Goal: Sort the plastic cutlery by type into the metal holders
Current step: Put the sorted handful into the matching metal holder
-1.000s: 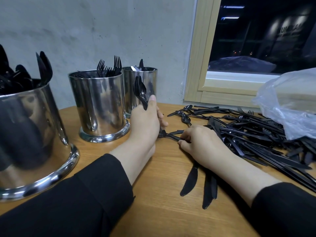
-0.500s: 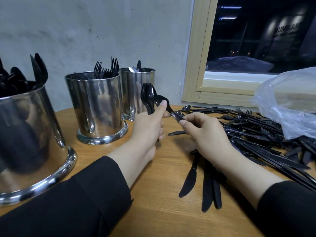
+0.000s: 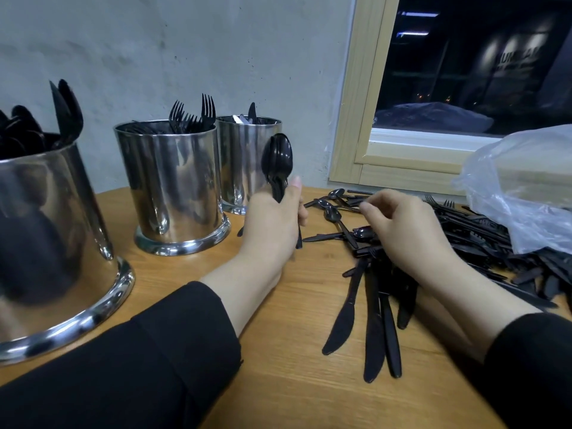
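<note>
Farthest left of the fork holder (image 3: pixel 173 184) stands the big holder (image 3: pixel 52 230), filled with black cutlery whose type is hard to make out. The fork holder itself shows tines above its rim. Just right of it and a little behind stands the third holder (image 3: pixel 244 156), with a knife tip and a pale piece poking out.

Right of the fork holder, and in front of the third one, the left hand (image 3: pixel 272 224) grips a bunch of spoons (image 3: pixel 277 164) by the handles; the bowls stand upright above the thumb, nested together. Farther right, the right hand (image 3: pixel 402 230) hovers with loosely curled fingers over the near edge of the cutlery pile (image 3: pixel 483 239). It appears to hold nothing, though what lies under the palm is hidden.

The coming move likely turns on the loose spoons (image 3: pixel 332 212) lying on the table (image 3: pixel 278 382) between the two hands. Their bowls point away toward the wall and their handles run back toward the right hand, so the right hand is the nearer one to pick them up and pass them across to the bunch.

Nearer the person than that hand, a row of knives (image 3: pixel 374 320) lies set aside, blades pointing toward the viewer. Farthest right from the fork holder, a clear plastic bag (image 3: pixel 526 187) rests on the pile.
</note>
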`<control>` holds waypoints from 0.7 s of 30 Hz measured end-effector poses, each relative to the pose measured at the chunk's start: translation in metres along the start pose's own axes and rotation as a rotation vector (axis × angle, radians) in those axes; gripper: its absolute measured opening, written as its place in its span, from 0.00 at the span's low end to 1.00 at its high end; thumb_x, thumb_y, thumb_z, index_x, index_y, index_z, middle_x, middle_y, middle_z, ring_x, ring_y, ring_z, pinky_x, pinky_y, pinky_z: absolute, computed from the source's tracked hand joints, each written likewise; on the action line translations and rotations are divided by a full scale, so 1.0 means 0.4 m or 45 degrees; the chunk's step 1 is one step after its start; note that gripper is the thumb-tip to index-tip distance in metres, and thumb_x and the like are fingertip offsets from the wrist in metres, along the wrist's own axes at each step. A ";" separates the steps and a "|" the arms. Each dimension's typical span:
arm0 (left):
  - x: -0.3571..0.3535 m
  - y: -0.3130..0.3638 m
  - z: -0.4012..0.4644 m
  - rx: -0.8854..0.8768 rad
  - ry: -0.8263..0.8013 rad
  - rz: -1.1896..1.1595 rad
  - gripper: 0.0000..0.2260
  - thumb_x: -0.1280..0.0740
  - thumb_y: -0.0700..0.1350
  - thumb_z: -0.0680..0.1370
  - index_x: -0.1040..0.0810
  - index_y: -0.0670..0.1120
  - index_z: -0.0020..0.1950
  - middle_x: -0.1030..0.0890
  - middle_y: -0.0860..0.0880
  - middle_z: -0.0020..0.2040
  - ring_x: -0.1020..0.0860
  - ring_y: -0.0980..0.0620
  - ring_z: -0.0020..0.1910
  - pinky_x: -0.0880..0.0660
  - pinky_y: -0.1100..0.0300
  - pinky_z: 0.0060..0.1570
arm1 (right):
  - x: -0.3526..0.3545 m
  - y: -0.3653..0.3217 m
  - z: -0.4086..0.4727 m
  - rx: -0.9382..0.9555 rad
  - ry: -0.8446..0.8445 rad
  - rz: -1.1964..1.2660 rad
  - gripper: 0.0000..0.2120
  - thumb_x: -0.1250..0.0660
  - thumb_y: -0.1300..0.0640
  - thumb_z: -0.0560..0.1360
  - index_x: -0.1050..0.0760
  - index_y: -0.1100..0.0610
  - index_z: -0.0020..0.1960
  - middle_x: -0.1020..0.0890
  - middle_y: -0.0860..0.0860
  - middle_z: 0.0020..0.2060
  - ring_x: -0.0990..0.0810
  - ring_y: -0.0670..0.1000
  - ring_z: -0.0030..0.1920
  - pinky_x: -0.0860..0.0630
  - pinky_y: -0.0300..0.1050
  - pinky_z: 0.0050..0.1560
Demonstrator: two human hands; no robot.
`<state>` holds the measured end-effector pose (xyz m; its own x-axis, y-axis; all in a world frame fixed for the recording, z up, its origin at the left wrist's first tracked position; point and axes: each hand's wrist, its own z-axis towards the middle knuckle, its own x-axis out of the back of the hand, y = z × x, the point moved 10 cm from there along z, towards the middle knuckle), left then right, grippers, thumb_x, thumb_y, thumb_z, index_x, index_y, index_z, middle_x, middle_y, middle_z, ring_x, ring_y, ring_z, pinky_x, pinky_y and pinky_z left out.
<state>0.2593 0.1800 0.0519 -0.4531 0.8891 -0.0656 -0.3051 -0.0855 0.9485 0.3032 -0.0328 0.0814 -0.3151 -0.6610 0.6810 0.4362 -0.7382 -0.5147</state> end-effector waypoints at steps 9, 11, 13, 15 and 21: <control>-0.086 -0.070 -0.035 0.136 -0.380 0.112 0.05 0.35 0.46 0.84 0.22 0.47 0.53 0.22 0.49 0.36 0.21 0.52 0.33 0.20 0.56 0.38 | -0.106 0.009 0.027 0.085 -0.250 -0.450 0.21 0.31 0.40 0.77 0.20 0.54 0.61 0.16 0.52 0.49 0.19 0.56 0.53 0.24 0.50 0.53; -0.080 -0.075 -0.027 0.139 -0.355 0.126 0.05 0.35 0.47 0.83 0.22 0.47 0.53 0.24 0.49 0.35 0.24 0.52 0.32 0.22 0.55 0.36 | -0.125 0.005 0.029 0.083 -0.288 -0.485 0.20 0.31 0.42 0.77 0.21 0.54 0.62 0.16 0.53 0.50 0.19 0.57 0.55 0.23 0.52 0.56; -0.068 -0.082 -0.018 0.147 -0.313 0.136 0.06 0.33 0.49 0.83 0.22 0.47 0.51 0.27 0.49 0.31 0.27 0.51 0.30 0.24 0.53 0.35 | -0.139 0.006 0.028 0.071 -0.319 -0.493 0.17 0.31 0.45 0.77 0.20 0.53 0.62 0.16 0.53 0.50 0.20 0.57 0.56 0.23 0.53 0.57; -0.059 -0.089 -0.013 0.180 -0.283 0.102 0.11 0.32 0.53 0.82 0.22 0.45 0.49 0.30 0.50 0.29 0.30 0.51 0.28 0.27 0.54 0.33 | -0.145 0.009 0.025 0.049 -0.338 -0.487 0.15 0.31 0.48 0.78 0.20 0.52 0.62 0.16 0.53 0.51 0.20 0.57 0.57 0.23 0.54 0.58; -0.051 -0.103 -0.017 0.292 -0.230 -0.103 0.15 0.32 0.55 0.81 0.22 0.45 0.43 0.30 0.51 0.30 0.31 0.54 0.26 0.33 0.60 0.28 | -0.139 0.028 0.019 -0.021 -0.350 -0.402 0.15 0.31 0.54 0.77 0.19 0.54 0.63 0.16 0.55 0.53 0.20 0.57 0.57 0.22 0.51 0.57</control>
<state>0.2753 0.1623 0.0122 -0.2726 0.9562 -0.1069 -0.1278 0.0742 0.9890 0.3321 -0.0033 0.0419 -0.1934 -0.3427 0.9193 0.3400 -0.9023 -0.2649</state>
